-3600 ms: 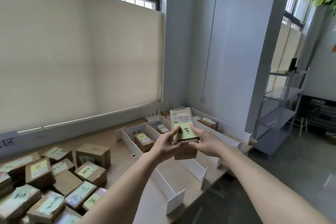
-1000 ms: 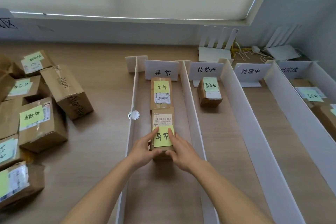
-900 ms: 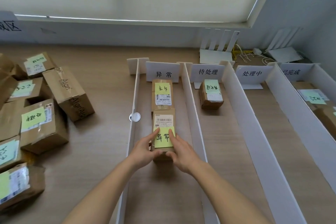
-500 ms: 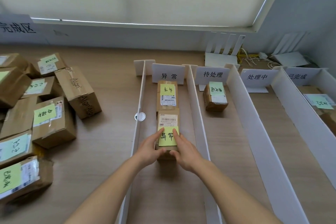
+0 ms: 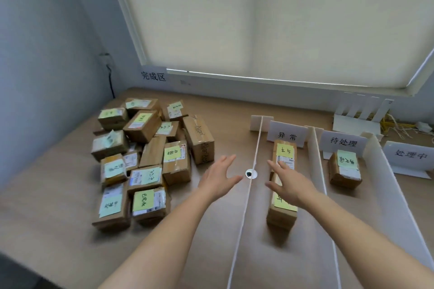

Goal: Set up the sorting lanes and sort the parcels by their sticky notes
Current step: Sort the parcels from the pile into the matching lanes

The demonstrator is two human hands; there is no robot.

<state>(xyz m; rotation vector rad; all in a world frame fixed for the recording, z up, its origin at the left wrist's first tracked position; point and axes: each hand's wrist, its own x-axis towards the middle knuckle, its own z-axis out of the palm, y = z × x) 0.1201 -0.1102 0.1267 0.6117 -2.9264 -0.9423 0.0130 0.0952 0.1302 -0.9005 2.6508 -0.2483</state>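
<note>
while both hands point(image 5: 253, 183) hover spread (holding nothing), lane signs point(image 5: 287, 135) read 异常, 待处理, 处理中

wall sign point(image 5: 153, 76) says 完成区. lane cards: 异常 point(image 5: 287, 135), 待处理 point(image 5: 343, 142), 处理中 point(image 5: 410, 154). one brown box point(image 5: 198, 139) has "Align" printed down its side. sticky notes too scribbly to read.

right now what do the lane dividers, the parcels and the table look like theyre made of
Lane dividers: thin white board, matte, perhaps foam board; the edge looks very slim. Parcels: brown corrugated cardboard, dull, taped seams. Table: light wood-look top, faint grain, probably laminate.
</note>
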